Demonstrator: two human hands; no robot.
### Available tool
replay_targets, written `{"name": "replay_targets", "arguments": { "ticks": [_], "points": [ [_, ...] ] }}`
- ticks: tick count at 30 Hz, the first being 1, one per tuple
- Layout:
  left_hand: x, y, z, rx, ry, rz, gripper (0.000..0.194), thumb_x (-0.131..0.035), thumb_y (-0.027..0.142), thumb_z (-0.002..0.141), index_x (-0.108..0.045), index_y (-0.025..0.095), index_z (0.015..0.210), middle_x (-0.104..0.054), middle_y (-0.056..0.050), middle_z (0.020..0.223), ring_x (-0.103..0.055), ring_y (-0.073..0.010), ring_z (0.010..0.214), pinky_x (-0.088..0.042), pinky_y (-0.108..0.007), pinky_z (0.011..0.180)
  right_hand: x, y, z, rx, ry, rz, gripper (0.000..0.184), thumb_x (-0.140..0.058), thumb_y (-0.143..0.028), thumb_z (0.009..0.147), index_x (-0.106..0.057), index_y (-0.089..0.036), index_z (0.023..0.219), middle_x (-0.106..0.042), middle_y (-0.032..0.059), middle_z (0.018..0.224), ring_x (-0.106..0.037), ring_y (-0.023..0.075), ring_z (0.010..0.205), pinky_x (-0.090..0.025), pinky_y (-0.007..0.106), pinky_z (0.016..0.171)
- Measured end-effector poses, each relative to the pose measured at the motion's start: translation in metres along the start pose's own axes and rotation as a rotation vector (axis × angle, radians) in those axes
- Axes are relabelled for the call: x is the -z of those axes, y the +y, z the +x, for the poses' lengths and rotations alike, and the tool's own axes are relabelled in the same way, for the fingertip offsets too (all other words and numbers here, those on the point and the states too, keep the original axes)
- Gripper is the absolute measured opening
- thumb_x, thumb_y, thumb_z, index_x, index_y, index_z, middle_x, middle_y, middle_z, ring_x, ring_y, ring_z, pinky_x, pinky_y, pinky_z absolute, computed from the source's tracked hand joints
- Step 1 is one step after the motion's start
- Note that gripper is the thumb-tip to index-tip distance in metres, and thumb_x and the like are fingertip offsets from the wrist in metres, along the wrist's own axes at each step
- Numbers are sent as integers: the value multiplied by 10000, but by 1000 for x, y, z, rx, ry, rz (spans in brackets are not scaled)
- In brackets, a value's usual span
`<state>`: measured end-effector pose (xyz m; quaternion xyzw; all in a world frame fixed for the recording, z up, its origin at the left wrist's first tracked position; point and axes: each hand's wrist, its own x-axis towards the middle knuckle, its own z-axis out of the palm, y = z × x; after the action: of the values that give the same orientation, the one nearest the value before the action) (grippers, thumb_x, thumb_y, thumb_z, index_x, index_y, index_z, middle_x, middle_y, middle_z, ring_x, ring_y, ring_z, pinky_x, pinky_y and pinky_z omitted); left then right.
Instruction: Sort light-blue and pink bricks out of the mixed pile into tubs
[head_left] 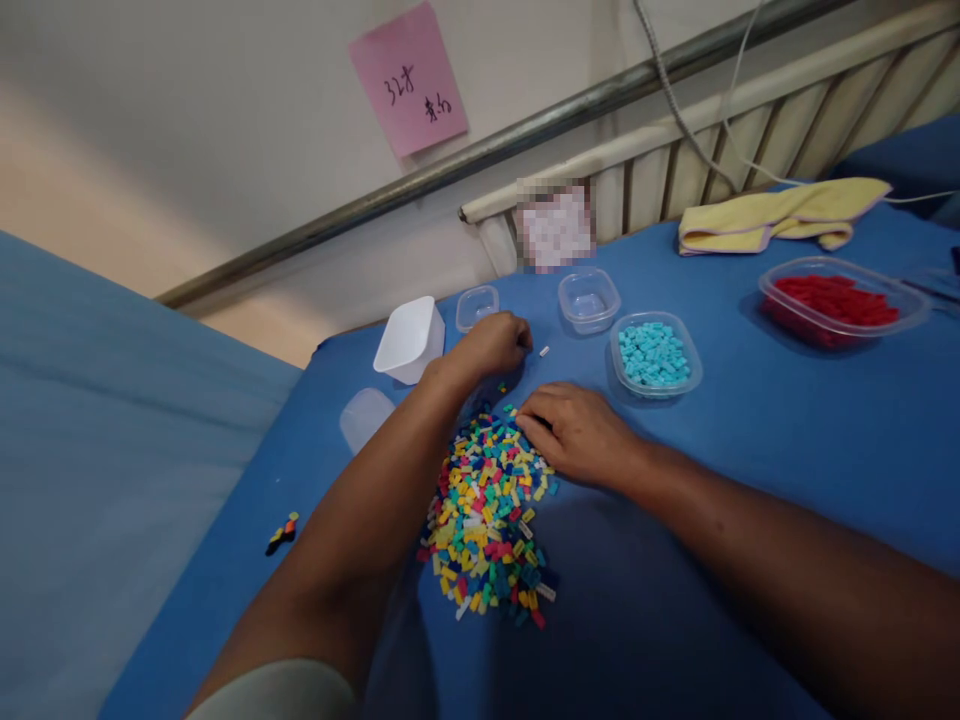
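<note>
A heap of small multicoloured plastic bricks (480, 500) lies on the blue-covered table. Beyond its far end, my left hand (501, 340) is curled closed above the cloth, its fingertips turned away from view. Just right of those fingers is a single small white brick (544, 351). My right hand (574, 425) rests at the heap's upper right edge, fingers bent together and touching the bricks; whatever they pinch is hidden. A small clear tub (477, 306) stands behind my left hand, and another clear tub (589, 300) is farther right.
Turquoise bricks fill a clear tub (654, 355); red pieces lie in a larger one (832, 305). A white tub (410, 340) and a translucent container (365, 418) are at left, with several loose pieces (283, 533) nearby. A yellow cloth (780, 215) lies at the back.
</note>
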<state>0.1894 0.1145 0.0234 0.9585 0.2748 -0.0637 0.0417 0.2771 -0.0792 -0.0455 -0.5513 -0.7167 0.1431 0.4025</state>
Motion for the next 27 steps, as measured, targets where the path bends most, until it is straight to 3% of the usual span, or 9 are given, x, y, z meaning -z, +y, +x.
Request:
{"name": "replay_targets", "arguments": {
  "ticks": [4,7,10,13,17,21,25,27],
  "points": [
    [10,33,4,-114,168,-405,254,-666,44,806,-796,136,1005,-780,-53,936,-698,-176,826,-547,-305,782,2,-2,1,-10,-8,-17,253,-560,-290,1099,-773,-193,1005,-786,75,1024,-696,221,975,-476,358,904],
    [15,72,14,-290,206,-681,199,-658,32,817,-766,128,953,-756,-38,905,-677,-152,823,-540,-293,775,4,-3,2,-16,-18,-30,250,-561,-273,1089,-780,-189,1003,-796,76,1018,-707,222,955,-486,359,900],
    [14,104,28,-371,193,-768,201,-651,21,831,-759,128,962,-736,-29,875,-653,-140,792,-531,-288,747,5,-4,2,-25,-19,-38,219,-588,-250,1061,-787,-188,996,-806,83,1022,-715,228,949,-495,358,885],
    [11,114,33,-381,206,-797,211,-654,41,872,-759,123,1035,-761,-52,962,-677,-145,849,-559,-297,804,5,-3,1,-28,-15,-37,210,-599,-243,1049,-789,-185,982,-808,87,1021,-718,233,950,-500,359,880],
    [19,84,6,-312,304,-782,214,-643,132,941,-770,130,1114,-789,-76,1104,-715,-161,974,-576,-313,925,2,0,-1,1,-6,-13,222,-583,-259,1072,-778,-191,992,-801,79,1012,-716,227,970,-498,354,907],
    [28,25,-58,-126,378,-689,240,-609,255,987,-791,155,1108,-803,-70,1089,-739,-188,1015,-580,-332,971,-1,1,-4,18,13,13,237,-571,-274,1085,-750,-198,948,-776,72,950,-698,226,935,-490,356,872],
    [10,-27,-128,176,383,-563,354,-557,379,1024,-775,188,1228,-804,-79,1198,-746,-234,1129,-580,-374,1046,-1,2,-7,27,16,11,251,-563,-298,1089,-735,-210,929,-770,76,933,-695,234,909,-500,373,856],
    [-8,-42,-155,242,342,-475,412,-510,390,1035,-758,201,1303,-782,-93,1302,-730,-265,1214,-557,-406,1119,-1,3,-7,32,19,-2,261,-548,-309,1094,-741,-211,948,-773,86,950,-703,248,930,-517,395,871]
  ]
}}
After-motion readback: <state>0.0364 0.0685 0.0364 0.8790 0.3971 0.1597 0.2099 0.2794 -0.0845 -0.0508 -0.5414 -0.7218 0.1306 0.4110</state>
